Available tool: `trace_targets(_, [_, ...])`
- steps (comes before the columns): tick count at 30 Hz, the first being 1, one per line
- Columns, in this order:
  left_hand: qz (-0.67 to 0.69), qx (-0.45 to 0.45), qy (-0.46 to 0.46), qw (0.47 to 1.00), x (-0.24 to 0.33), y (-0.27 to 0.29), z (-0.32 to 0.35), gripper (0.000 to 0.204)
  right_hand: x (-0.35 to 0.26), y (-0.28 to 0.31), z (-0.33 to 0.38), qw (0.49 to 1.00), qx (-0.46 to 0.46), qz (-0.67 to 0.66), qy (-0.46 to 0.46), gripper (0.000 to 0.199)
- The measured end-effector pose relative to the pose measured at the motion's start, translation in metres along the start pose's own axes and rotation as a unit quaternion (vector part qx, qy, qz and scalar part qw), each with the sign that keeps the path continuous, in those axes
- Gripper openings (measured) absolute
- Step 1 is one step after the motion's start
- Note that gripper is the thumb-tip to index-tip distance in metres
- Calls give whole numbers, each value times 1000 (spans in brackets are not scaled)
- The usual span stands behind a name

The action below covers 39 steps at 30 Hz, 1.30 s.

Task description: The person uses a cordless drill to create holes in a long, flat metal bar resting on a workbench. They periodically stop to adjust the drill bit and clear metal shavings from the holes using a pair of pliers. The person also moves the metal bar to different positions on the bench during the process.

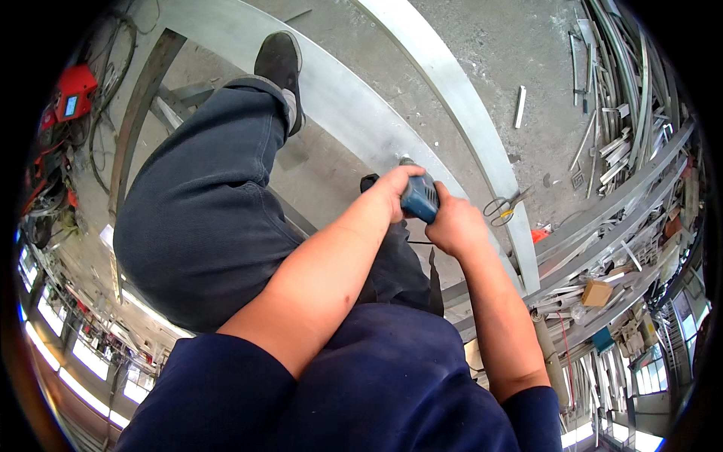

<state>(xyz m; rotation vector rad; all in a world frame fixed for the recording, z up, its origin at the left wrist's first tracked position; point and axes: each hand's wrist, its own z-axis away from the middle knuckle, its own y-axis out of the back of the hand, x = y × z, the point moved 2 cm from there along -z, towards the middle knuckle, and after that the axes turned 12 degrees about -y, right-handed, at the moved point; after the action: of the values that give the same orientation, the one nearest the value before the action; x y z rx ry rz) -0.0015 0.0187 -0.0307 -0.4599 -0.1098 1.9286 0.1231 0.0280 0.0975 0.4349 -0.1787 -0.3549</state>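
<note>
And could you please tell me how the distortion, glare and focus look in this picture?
Head view, right: the long grey beam bows with the fisheye rim, and black fills the corners; head view, lower left: the windows are washed out to white; head view, centre: the blue power tool in the left hand and right hand is readable, its tip less so.

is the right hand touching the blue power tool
Touching: the head view shows the right hand closed against the blue power tool, with no gap between them.
</note>
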Motion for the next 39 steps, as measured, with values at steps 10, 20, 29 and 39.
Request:
trace_targets(10, [4, 42, -30, 999, -12, -23, 11, 38, 23, -5, -8, 999, 3, 25, 39, 81])
trace_targets(20, [67, 11, -18, 998, -17, -2, -11, 36, 10, 7, -7, 997, -30, 64, 19, 79])
trace_targets(29, [57, 17, -16, 998, -23, -10, -10, 39, 29, -2, -13, 997, -9, 26, 65, 83])
trace_targets(39, [-263, -16, -206, 942, -53, -65, 46, 38, 108, -80, 62, 902, -5, -424, 82, 89])
